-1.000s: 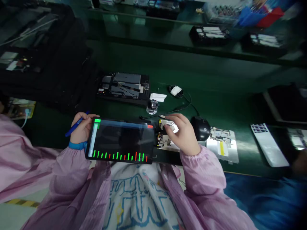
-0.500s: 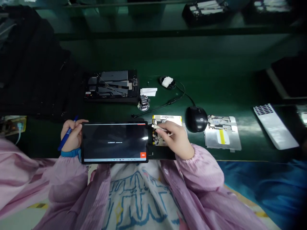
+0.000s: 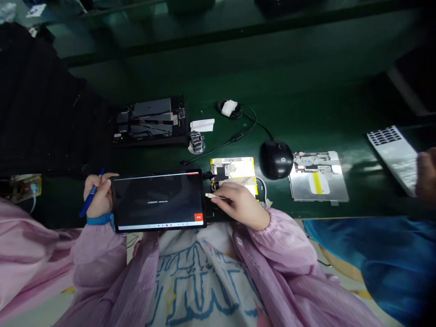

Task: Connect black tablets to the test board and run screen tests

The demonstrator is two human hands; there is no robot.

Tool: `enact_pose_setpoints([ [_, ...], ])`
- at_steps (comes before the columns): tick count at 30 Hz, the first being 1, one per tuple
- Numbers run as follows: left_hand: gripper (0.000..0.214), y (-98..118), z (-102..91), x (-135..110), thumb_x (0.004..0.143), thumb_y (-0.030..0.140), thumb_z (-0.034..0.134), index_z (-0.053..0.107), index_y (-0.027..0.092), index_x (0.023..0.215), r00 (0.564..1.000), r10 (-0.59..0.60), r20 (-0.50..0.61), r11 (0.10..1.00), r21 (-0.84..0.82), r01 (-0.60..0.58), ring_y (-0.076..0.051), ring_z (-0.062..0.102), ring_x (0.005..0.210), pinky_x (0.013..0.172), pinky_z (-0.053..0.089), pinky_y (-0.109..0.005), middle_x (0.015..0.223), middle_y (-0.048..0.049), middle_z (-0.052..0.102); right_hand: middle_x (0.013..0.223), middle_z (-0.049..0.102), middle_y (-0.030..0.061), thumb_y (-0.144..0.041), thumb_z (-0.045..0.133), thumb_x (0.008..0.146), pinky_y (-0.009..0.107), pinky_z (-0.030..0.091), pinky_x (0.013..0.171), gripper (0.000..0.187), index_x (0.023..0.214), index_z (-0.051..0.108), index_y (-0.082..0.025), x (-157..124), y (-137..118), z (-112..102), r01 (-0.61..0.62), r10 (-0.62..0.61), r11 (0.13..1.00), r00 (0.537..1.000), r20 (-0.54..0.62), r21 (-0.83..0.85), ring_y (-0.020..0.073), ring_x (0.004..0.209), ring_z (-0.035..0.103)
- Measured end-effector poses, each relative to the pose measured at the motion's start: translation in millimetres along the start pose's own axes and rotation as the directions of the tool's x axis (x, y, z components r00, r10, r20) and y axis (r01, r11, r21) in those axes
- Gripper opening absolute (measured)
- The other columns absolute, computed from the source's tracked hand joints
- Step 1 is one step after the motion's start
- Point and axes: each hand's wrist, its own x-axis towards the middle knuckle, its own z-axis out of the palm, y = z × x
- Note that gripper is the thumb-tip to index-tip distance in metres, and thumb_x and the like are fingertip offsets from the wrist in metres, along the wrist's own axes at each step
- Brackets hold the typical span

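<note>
My left hand [image 3: 97,195] is closed on the left edge of a black tablet [image 3: 158,188], with a blue pen [image 3: 91,198] also tucked between its fingers. The tablet's dark screen is lit, with a red button low on the right. Pinched in my right hand [image 3: 243,204] is the plug of a white USB cable [image 3: 210,195], close beside the tablet's right edge; I cannot tell whether it touches. Beneath and behind that hand lies an exposed circuit board assembly [image 3: 235,165] with yellow edges, partly hidden. A short black plug lies at the tablet's upper right corner.
Behind the tablet are an opened device [image 3: 150,120], a metal tally counter [image 3: 196,141] and a coiled black cable [image 3: 230,109]. A black mouse [image 3: 277,159] sits beside a metal plate [image 3: 318,181]. Black stacks [image 3: 44,104] rise at left. Another person's hand [image 3: 427,170] nears a silver panel [image 3: 391,154].
My right hand and the white plug have moved lower along the tablet's right edge. The view has shifted slightly. Another person's hand has appeared at the right edge.
</note>
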Motion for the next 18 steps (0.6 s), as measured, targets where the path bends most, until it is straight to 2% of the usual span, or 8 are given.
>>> enact_pose_setpoints([
  [5,0.058,-0.5,-1.6,0.1,0.048,0.033,0.088,0.035,0.019,0.068,1.0,0.007,-0.007,1.0,-0.001,-0.007,-0.014,0.061,0.056,0.053,0.042,-0.023,0.07,-0.0021,0.072,0.075,0.062,0.0063,-0.026,0.054,0.093,0.028,0.043,0.063,0.02,0.085,0.069,-0.016,-1.6,1.3,2.1,0.027,-0.027,0.998,1.0,0.002,-0.053,0.0166,0.07,0.056],
  [9,0.058,-0.7,-0.9,0.6,0.048,0.033,0.088,0.035,0.019,0.068,0.999,0.022,-0.024,1.0,0.019,-0.022,-0.015,0.061,0.058,0.055,0.042,-0.025,0.069,-0.0021,0.072,0.074,0.062,0.0061,-0.025,0.057,0.092,0.028,0.042,0.064,0.019,0.083,0.071,-0.016,-0.8,0.4,4.7,0.069,-0.06,0.991,0.996,0.073,-0.118,0.0171,0.071,0.056],
  [15,0.06,-0.7,-0.9,0.1,0.048,0.034,0.089,0.035,0.019,0.068,1.0,0.013,-0.009,1.0,0.003,-0.013,-0.015,0.063,0.061,0.057,0.043,-0.024,0.07,-0.0021,0.071,0.077,0.064,0.0073,-0.025,0.054,0.093,0.028,0.046,0.065,0.02,0.086,0.07,-0.015,-0.3,1.2,3.4,0.023,-0.022,0.999,1.0,0.018,-0.039,0.0173,0.073,0.058],
  [18,0.06,-0.7,-1.3,0.1,0.048,0.035,0.089,0.035,0.019,0.068,1.0,0.016,-0.005,1.0,-0.002,-0.016,-0.015,0.063,0.062,0.058,0.044,-0.025,0.07,-0.0022,0.071,0.076,0.064,0.0073,-0.026,0.054,0.094,0.028,0.046,0.064,0.021,0.086,0.069,-0.015,-1.6,1.9,1.7,0.038,-0.038,0.999,0.999,0.017,-0.022,0.0171,0.071,0.058],
])
